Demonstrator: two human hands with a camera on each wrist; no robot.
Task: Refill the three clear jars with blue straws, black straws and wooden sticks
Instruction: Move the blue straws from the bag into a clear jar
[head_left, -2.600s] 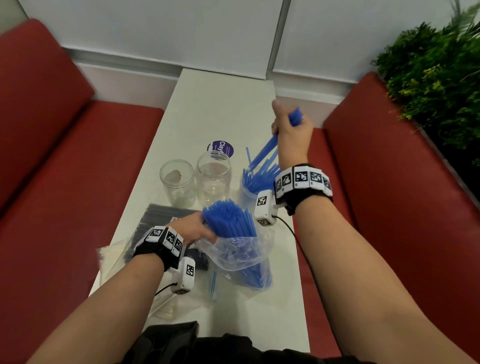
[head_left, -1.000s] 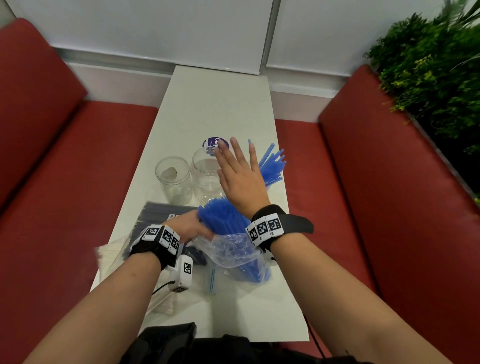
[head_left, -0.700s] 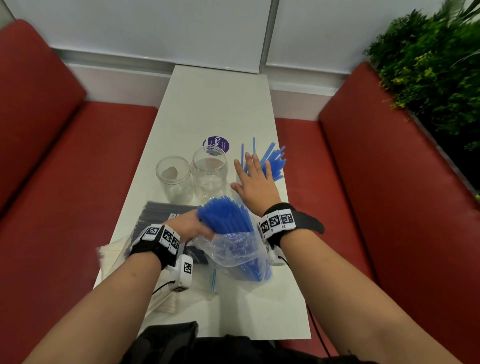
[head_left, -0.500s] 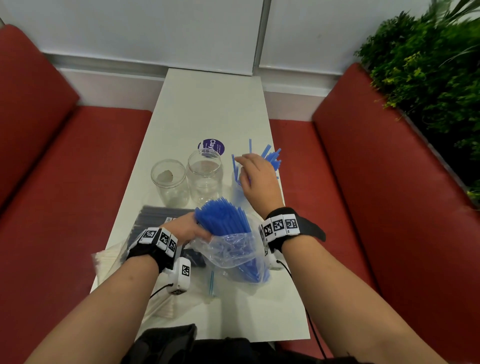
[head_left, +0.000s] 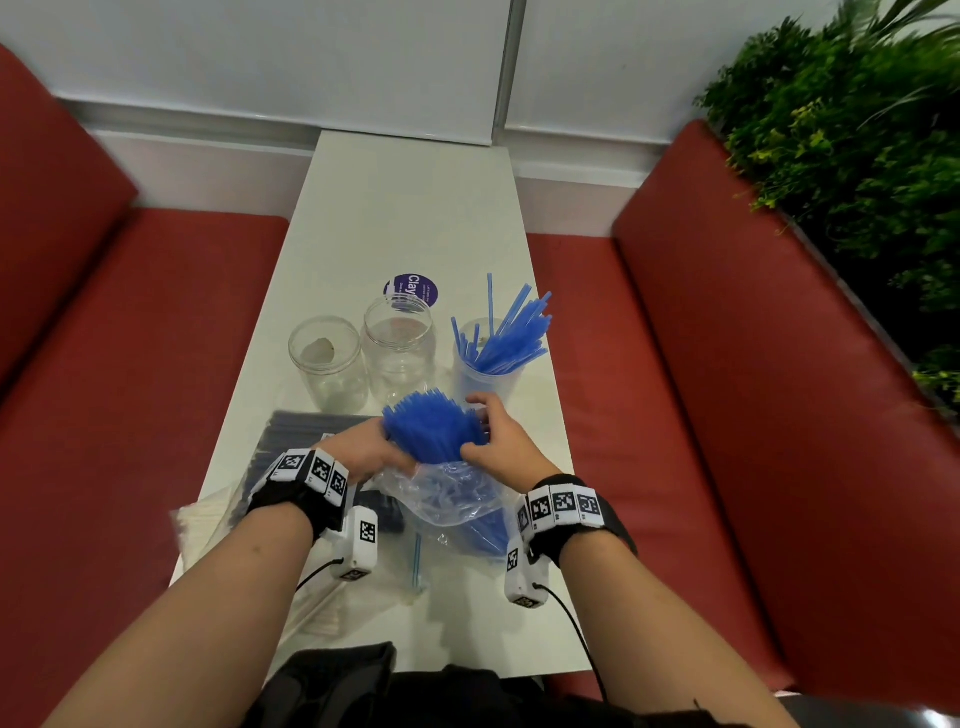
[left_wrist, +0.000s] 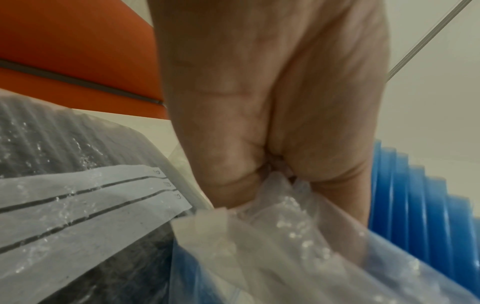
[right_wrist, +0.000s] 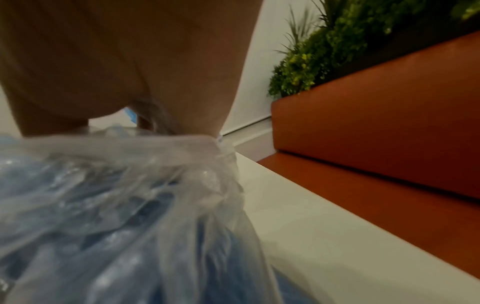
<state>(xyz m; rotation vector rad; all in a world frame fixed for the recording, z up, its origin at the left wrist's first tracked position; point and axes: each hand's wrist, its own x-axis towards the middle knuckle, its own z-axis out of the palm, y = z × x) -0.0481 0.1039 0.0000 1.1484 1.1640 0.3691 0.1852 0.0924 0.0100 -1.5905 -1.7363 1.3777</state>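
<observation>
Three clear jars stand in a row mid-table: the left jar (head_left: 324, 364) has a small scrap at its bottom, the middle jar (head_left: 399, 343) is bare, and the right jar (head_left: 485, 376) holds loose blue straws (head_left: 506, 338). Just in front, a thick bundle of blue straws (head_left: 431, 428) sticks out of a clear plastic bag (head_left: 452, 501). My left hand (head_left: 371, 452) grips the bag's left side, its palm (left_wrist: 272, 102) against the plastic (left_wrist: 285, 236). My right hand (head_left: 491, 439) curls round the bundle's right side. The right wrist view shows only palm and bag (right_wrist: 116, 205).
A bag of black straws (head_left: 306, 428) lies under my left wrist, also seen as a dark bag (left_wrist: 64, 144). A pale packet of wooden sticks (head_left: 208, 525) lies at the table's near left. A purple round sticker (head_left: 411, 290) sits behind the jars. Red benches (head_left: 727, 415) flank the narrow white table (head_left: 405, 208).
My right hand has left the right jar, where the blue straws now stand, and has come back down onto the bundle in the bag. The left hand has kept its hold.
</observation>
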